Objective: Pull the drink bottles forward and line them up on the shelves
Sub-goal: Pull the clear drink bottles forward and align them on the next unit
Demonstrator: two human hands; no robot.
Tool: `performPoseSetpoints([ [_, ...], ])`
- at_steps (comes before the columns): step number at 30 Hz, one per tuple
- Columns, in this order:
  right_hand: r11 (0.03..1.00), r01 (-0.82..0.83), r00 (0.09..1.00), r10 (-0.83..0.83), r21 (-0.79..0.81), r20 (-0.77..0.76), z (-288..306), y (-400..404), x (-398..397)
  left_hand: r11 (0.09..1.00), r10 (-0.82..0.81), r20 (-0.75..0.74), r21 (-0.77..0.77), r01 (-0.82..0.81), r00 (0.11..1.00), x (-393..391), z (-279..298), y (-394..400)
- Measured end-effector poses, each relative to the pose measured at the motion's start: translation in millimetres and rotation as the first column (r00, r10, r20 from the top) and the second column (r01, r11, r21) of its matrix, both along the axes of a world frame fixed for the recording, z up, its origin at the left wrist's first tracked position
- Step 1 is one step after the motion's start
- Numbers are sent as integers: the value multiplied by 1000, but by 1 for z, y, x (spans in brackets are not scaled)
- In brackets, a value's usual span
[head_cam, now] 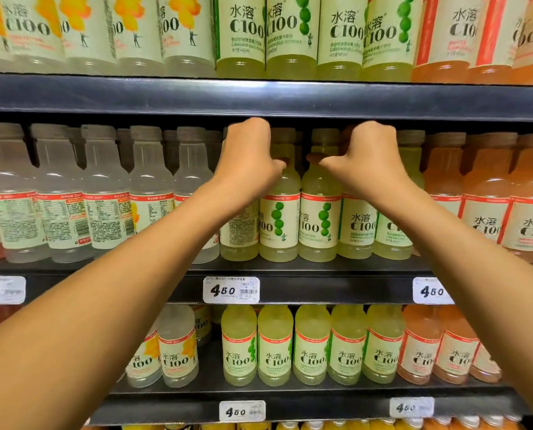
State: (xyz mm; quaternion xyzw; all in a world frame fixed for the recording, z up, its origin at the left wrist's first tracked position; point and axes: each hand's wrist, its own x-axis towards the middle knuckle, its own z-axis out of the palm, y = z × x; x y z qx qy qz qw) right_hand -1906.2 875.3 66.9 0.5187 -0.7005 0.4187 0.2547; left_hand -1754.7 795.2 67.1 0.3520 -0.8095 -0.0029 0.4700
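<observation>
**Hands reached behind the green-label bottles on the middle shelf**

Bottles with green labels (318,212) stood in a row of 5 at the front of the middle shelf (290,268), between clear bottles (104,193) and orange bottles (482,197). The left hand (249,156) and right hand (361,159) both reached over the necks and caps of that row, fingers curled back into the dark gap under the upper shelf (259,97). Whether those fingers gripped bottles farther back or simply hooked behind them could not be told, since the fingertips were hidden. Both thumbs pointed inward toward the 2 centre bottles.

By my reading, the step in hand was pulling the green row forward. The next move would call for an even draw with both hands, so the bottles slid without tipping, then a turn of any label facing sideways.

Each bottle was translucent plastic with rounded shoulders, a narrow neck, a brownish cap and a glossy paper-like label. The pale yellow-green drink showed through above and below the labels. The shelf edges were dark, smooth metal carrying white price tags (231,290).
</observation>
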Motion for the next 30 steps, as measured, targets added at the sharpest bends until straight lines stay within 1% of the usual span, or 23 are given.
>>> performPoseSetpoints([
  [4,997,-60,992,55,41,117,-1,4,-10,999,3,-50,-52,-6,999,1,-5,2],
  [5,997,-71,992,66,41,112,-1,4,-11,998,-9,-58,-55,6,998,1,-6,2],
  [7,998,-67,997,67,16,38,0,4,-10,998,-38,-40,-41,37,998,1,-7,4],
  [9,999,-52,998,52,-16,-32,0,3,-7,998,-64,-3,9,64,998,1,-5,4],
  [11,999,-33,998,32,-25,-47,-1,1,-5,996,-74,15,57,73,997,0,-2,3],
  [14,999,-32,999,32,-10,0,-1,0,-6,996,-59,-1,66,59,998,1,0,1],
  [18,996,-74,992,68,45,107,-1,1,-7,1000,11,-33,-28,-12,999,0,-2,2],
  [20,992,-102,983,89,75,158,-2,3,-9,998,6,-55,-60,-9,998,0,-4,4],
  [22,992,-100,989,91,80,118,-1,5,-9,999,-29,-58,-45,27,998,0,-6,4],
  [25,997,-67,997,66,34,27,2,5,-9,997,-68,-49,21,69,996,2,-4,2],
  [28,999,-11,1000,11,31,7,3,4,-8,998,-45,-61,36,47,997,3,-1,-2],
  [30,1000,-5,1000,5,28,11,0,1,-8,1000,-5,-77,20,7,997,0,-3,-2],
])
